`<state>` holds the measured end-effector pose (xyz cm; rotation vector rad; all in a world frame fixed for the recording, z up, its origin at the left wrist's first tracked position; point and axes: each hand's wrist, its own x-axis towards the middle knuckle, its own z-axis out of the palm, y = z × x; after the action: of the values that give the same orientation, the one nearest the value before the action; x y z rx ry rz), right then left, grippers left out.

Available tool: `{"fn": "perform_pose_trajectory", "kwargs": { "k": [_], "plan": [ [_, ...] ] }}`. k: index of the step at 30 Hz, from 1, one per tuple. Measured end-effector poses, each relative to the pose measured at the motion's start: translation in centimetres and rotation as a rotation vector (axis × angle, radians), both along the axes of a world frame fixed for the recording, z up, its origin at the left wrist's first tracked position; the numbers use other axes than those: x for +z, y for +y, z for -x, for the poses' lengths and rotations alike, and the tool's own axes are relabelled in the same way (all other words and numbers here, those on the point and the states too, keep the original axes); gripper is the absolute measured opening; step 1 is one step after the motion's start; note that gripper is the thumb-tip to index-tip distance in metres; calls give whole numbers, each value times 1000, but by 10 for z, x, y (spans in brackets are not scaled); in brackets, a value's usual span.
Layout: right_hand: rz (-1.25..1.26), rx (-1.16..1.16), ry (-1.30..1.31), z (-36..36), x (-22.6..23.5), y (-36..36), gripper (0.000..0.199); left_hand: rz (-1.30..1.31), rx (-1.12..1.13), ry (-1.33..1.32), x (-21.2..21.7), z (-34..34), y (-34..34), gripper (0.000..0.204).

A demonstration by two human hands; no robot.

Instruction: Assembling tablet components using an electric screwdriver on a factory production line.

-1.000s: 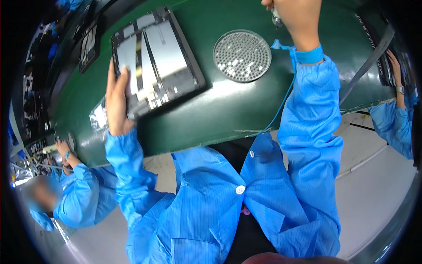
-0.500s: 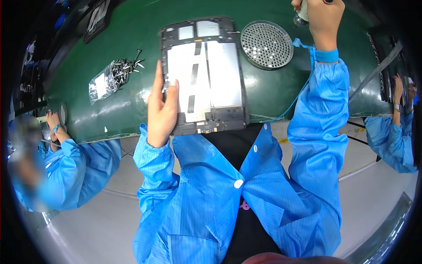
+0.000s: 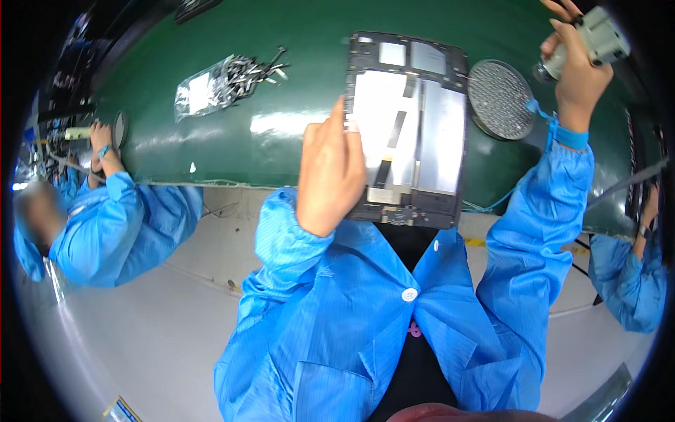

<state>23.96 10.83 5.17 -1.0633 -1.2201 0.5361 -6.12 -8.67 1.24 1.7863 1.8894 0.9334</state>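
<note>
My left hand (image 3: 329, 165) grips the left edge of an opened tablet (image 3: 443, 141), its thumb over the rim. Silver battery panels, dark tape strips and a circuit board along the near edge show inside the tablet's black frame. It lies at the bench's near edge, in front of my body. At the far right my right hand (image 3: 582, 77) is closed around a pale green-grey power screwdriver (image 3: 603, 39) with a metal nose, held clear of the tablet. Close to the tablet's right side sits a round screw dish (image 3: 500, 98) with a surface full of small holes.
Left of the tablet, a clear plastic bag (image 3: 202, 91) spills a pile of screws (image 3: 246, 76) onto the green bench (image 3: 274, 148). A blue cord (image 3: 492, 204) runs from my right wristband (image 3: 568, 136). Co-workers in blue sit at the left (image 3: 105, 225) and right (image 3: 622, 281).
The whole view has shifted, so the bench things appear farther right. My right hand with the power screwdriver has come more fully into view. My left hand stays on the tablet.
</note>
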Motion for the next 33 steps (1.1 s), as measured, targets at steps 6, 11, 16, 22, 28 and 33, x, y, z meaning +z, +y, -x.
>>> {"fn": "perform_pose_trajectory", "kwargs": {
  "k": [6, 11, 16, 22, 28, 33],
  "plan": [
    [-80, 207, -20, 26, 14, -13, 34, -109, 76, 192, -17, -2, -9, 43],
    [-63, 363, 28, 54, 16, -21, 37, -364, 7, 230, 7, 72, 35, 16],
    [11, 386, 130, 116, 23, -30, 30, -146, -228, 242, 29, 170, 138, 14],
    [32, 528, 172, 155, 22, -21, 24, 266, -639, 262, 15, 185, 197, 17],
    [64, 619, 185, 183, 29, -19, 25, 23, -504, -123, 39, 187, 188, 24],
    [5, 642, 220, 198, 26, -5, 23, 142, -405, -490, 17, 105, 171, 31]
  ]
}}
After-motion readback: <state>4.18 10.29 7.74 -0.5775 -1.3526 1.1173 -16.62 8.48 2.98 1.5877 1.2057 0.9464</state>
